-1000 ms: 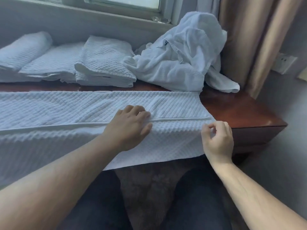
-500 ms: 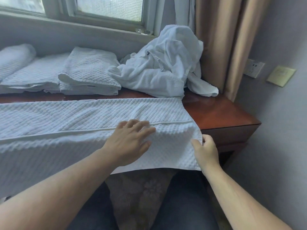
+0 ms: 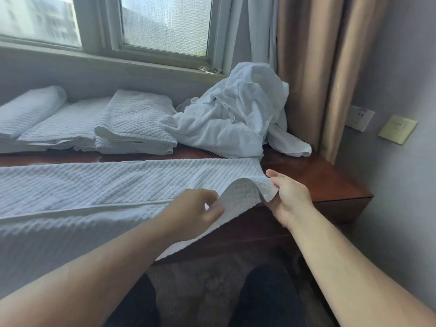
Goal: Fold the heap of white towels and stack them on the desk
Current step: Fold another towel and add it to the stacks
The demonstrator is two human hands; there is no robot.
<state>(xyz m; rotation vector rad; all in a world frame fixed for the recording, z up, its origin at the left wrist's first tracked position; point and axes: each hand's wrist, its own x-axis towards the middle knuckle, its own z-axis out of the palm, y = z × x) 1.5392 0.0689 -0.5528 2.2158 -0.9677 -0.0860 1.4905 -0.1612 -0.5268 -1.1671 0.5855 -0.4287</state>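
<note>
A long white towel point(image 3: 94, 185) lies spread along the front edge of the desk point(image 3: 318, 178), its right end lifted. The left hand point(image 3: 191, 210) and right hand point(image 3: 291, 197) each pinch that end, fingers point(image 3: 211, 212) curled round its hem. At the desk's back sit the crumpled heap point(image 3: 236, 114) and folded towels point(image 3: 134, 123).

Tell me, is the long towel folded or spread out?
Mostly spread: the long towel lies along the desk, its right end lifted, gripped by left hand and right hand.
</note>
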